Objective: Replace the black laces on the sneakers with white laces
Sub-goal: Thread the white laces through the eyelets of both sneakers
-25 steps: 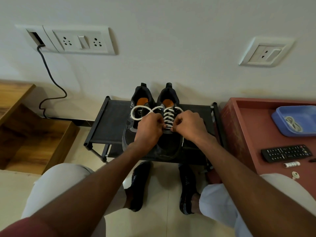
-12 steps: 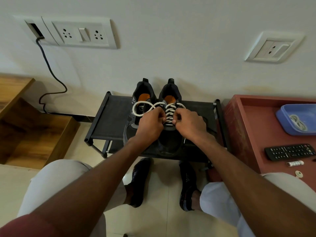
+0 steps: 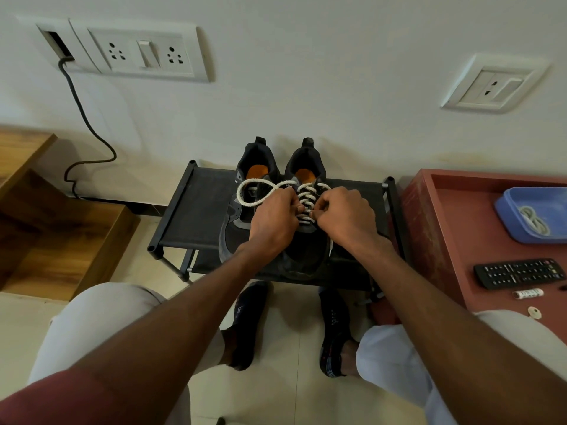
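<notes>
Two dark sneakers stand side by side, heels to the wall, on a low black fabric rack [image 3: 196, 216] at the centre of the head view. The right sneaker [image 3: 306, 167] carries a white lace [image 3: 308, 197] crossed in rows up its front. From its upper eyelets a loose loop of that lace runs toward 9 o'clock and lies over the open mouth of the left sneaker [image 3: 256, 161], whose orange insole shows.

The left hand [image 3: 273, 223] is curled, its fingertips pinching the lace at the left edge of the rows. The right hand [image 3: 346, 219] is curled likewise, pinching the lace at the right edge. The two hands nearly touch over the shoe's tongue. A short white lace tip shows below the right wrist.

At 3 o'clock stands a red tray table [image 3: 435, 228]; on it lie a blue tray [image 3: 509, 210] holding a coiled pale lace [image 3: 535, 220], and nearer the person a black remote [image 3: 518, 273]. At 11 o'clock a wall socket plate [image 3: 141, 52] is set, with a black cable [image 3: 89, 124] hanging beside it.
</notes>
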{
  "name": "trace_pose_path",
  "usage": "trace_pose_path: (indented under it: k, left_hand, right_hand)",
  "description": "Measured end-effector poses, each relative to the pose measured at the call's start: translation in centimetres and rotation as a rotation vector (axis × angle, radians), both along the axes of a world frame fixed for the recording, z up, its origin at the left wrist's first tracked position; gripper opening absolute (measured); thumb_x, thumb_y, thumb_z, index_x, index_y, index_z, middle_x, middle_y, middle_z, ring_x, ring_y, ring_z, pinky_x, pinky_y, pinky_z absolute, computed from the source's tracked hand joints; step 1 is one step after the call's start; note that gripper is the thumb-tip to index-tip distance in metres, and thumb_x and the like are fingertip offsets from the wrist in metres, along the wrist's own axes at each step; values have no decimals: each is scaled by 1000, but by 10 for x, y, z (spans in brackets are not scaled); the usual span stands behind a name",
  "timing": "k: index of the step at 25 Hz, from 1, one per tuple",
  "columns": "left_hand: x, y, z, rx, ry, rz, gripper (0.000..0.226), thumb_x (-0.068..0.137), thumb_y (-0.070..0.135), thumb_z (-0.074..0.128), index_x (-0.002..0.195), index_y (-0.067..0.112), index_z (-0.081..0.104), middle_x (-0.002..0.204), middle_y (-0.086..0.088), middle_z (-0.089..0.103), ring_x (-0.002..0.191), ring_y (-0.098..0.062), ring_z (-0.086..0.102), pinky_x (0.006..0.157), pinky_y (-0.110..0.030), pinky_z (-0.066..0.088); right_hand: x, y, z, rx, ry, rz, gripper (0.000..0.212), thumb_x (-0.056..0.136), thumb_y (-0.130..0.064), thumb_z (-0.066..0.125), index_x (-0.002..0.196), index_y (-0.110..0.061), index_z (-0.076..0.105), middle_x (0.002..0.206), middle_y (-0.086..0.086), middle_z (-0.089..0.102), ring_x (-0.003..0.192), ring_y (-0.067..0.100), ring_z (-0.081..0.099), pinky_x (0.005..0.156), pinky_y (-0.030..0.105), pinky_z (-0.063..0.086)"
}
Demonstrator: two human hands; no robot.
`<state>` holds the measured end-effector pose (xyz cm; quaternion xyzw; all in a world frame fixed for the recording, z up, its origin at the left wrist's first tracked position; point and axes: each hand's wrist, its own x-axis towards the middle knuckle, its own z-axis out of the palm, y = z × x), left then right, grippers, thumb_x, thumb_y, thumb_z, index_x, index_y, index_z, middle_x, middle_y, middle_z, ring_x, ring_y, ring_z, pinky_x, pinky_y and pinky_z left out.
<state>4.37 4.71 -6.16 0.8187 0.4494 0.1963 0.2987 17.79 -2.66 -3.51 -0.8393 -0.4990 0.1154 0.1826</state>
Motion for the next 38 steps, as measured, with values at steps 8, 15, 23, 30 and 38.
trace_pose_path:
  k: [8, 15, 23, 30, 38]
  left_hand:
    - [1, 5, -5, -13, 39, 4, 15, 102, 19, 57, 87, 18, 58, 81, 1, 62, 75, -15, 58, 64, -34, 44]
    - [-2, 9, 0, -120, -147, 46, 6, 98, 23, 68, 98, 21, 62, 81, 7, 66, 75, -7, 63, 65, -27, 49]
    - [12, 2, 1, 47, -35, 68, 15, 99, 17, 62, 86, 20, 57, 93, 5, 57, 79, -9, 56, 65, -28, 44]
    - [4, 20, 4, -144, -58, 35, 9, 101, 9, 57, 95, 15, 60, 89, 0, 65, 79, -13, 60, 65, -28, 45]
    - [3, 17, 3, -97, -162, 71, 6, 97, 20, 70, 96, 24, 66, 84, 9, 67, 77, -5, 63, 66, -25, 47]
  right_hand:
    - [-7, 2, -5, 28, -34, 76, 11, 99, -36, 63, 96, -25, 63, 84, -7, 64, 76, 15, 64, 73, 40, 58]
    - [12, 6, -2, 62, 142, 2, 7, 94, -33, 75, 98, -33, 70, 86, -10, 72, 82, 14, 71, 76, 40, 62]
    - [7, 7, -3, 76, 37, 4, 10, 97, -31, 70, 102, -26, 77, 91, -3, 75, 83, 18, 71, 75, 37, 62]
    - [5, 4, -3, 134, 41, 68, 6, 97, -34, 65, 94, -29, 64, 75, -11, 62, 72, 13, 64, 65, 34, 55]
    - [11, 6, 1, 144, 110, -26, 14, 97, -33, 71, 109, -37, 64, 83, -10, 70, 78, 16, 70, 72, 38, 61]
